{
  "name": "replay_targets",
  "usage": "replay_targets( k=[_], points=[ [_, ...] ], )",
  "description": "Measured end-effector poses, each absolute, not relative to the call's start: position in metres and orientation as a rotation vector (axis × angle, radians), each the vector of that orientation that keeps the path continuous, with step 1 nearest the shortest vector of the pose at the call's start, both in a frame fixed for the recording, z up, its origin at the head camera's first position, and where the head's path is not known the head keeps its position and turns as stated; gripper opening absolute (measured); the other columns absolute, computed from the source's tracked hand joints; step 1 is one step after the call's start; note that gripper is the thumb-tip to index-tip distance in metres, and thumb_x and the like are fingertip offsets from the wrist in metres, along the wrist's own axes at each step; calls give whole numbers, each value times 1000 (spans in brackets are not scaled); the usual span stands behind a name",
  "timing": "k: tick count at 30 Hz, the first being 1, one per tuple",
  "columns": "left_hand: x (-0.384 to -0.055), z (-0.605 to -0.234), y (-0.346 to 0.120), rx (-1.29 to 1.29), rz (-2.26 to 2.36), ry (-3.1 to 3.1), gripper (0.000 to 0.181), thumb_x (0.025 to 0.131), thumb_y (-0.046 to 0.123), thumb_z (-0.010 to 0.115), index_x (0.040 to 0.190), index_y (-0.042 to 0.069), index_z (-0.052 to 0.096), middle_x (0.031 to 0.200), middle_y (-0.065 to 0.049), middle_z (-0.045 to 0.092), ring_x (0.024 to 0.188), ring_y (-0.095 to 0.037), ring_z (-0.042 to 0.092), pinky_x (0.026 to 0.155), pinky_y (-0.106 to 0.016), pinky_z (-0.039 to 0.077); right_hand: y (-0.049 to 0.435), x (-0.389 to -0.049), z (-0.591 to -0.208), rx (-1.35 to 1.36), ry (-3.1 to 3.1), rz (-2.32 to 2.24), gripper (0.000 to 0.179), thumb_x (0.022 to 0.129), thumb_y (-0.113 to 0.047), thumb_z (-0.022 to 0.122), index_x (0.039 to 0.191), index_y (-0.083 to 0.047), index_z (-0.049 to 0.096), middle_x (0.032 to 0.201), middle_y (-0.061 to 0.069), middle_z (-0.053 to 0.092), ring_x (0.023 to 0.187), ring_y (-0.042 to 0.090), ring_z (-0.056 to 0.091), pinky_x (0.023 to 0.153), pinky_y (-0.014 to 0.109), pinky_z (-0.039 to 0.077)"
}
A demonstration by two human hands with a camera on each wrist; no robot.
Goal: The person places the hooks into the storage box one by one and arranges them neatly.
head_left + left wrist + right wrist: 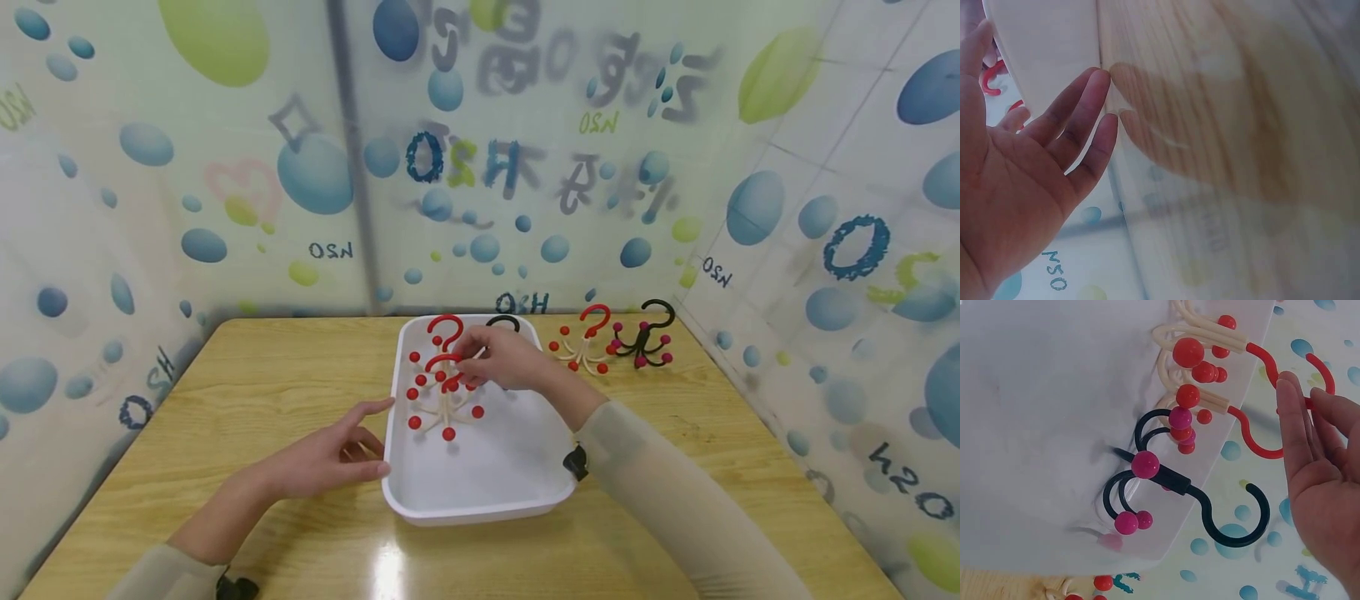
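Observation:
My right hand (498, 358) pinches the red hook of the front beige claw-shaped hanger with red balls (446, 408), between thumb and fingertips; this hanger stands in a white tray (480, 512). Behind it in the tray is a second red-hooked hanger (446, 329). A black hanger (502, 320) is mostly hidden by the right hand; in the right wrist view this black hanger (1172, 478) shows its magenta balls and open hook. With fingers spread, my left hand (330, 454) touches the tray's left rim; its palm (1022, 181) faces the left wrist camera.
On the wooden table (300, 367), right of the tray, stand another red-hooked beige hanger (585, 354) and a black one with magenta balls (642, 343). A patterned curtain (465, 233) rises behind the table, with patterned walls at both sides.

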State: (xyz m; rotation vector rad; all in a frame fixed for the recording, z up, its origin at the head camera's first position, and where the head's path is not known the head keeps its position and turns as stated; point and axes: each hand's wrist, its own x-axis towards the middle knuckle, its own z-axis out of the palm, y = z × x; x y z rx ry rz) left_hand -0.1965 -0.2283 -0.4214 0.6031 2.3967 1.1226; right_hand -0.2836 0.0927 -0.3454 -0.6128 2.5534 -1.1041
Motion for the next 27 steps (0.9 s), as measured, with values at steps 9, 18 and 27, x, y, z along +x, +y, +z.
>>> replay_targets(
  k=[9,18,27],
  points=[
    [-196,-422,-228,619,1123,2405,93,104,41,78,175,26,19,128,-5,76,109,-18,72,88,-31,60,113,-281,-338,-619,2578,-1115,29,107,-19,74,134,-10,70,125,6,74,101,19,76,90,33,66],
    [-196,-421,-229,593,1123,2401,94,103,40,78,175,24,19,129,-6,76,109,-20,73,88,-33,60,160,-280,-337,-518,2616,-1192,24,107,-22,74,129,-13,72,125,10,73,103,26,77,92,42,67],
    [-195,-421,-228,603,1123,2401,94,104,40,78,175,24,19,129,-6,76,108,-20,73,88,-32,60,223,-279,-345,-364,2676,-1199,29,108,-29,73,132,-12,72,128,12,72,102,27,76,87,35,66]
  ],
)
